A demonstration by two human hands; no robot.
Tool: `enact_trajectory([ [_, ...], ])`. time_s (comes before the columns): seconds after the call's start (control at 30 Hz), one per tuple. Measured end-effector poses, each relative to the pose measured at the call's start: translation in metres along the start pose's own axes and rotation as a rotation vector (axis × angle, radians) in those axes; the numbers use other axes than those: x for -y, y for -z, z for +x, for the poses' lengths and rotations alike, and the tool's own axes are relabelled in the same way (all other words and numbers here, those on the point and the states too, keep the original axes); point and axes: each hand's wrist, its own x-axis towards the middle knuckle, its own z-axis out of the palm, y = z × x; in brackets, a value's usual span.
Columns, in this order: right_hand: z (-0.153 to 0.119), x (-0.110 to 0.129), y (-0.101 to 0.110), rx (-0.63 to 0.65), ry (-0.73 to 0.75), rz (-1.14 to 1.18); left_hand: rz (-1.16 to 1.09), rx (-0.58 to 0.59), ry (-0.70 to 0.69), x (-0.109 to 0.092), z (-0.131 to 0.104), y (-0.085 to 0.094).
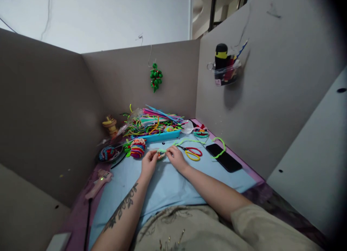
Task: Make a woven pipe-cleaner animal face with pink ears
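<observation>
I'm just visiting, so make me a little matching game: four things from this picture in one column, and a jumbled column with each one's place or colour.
Things
1. Scissors
2. Glue gun
3. Small craft piece
4. Beaded-looking ornament

Places and colours
A. Between the left hand and the right hand
B. Mostly green, hanging in front of the back panel
C. Red and yellow handles
D. Pink, lying to the left of the left hand

Right pairs: 1-C, 2-D, 3-A, 4-B
</observation>
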Motion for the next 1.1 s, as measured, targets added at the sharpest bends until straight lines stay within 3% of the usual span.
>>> enact_trajectory([
  [0.2, 0.0, 0.0, 0.0, -0.005, -0.012, -0.004, 0.033, 0.029, 0.03, 0.003, 0.0, 0.001],
  [0.57, -0.002, -0.003, -0.002, 0.023, 0.027, -0.037, 0.077, -0.054, 0.072, -0.007, -0.003, -0.002],
  [0.83, -0.002, -0.003, -0.003, 0.051, 0.063, -0.056, 0.102, 0.016, 0.012, -0.006, 0.001, -0.001],
  [1.1, -0.002, -0.002, -0.005, 0.112, 0.046, 0.014, 0.082, -0.014, 0.025, -0.009, -0.001, -0.002],
])
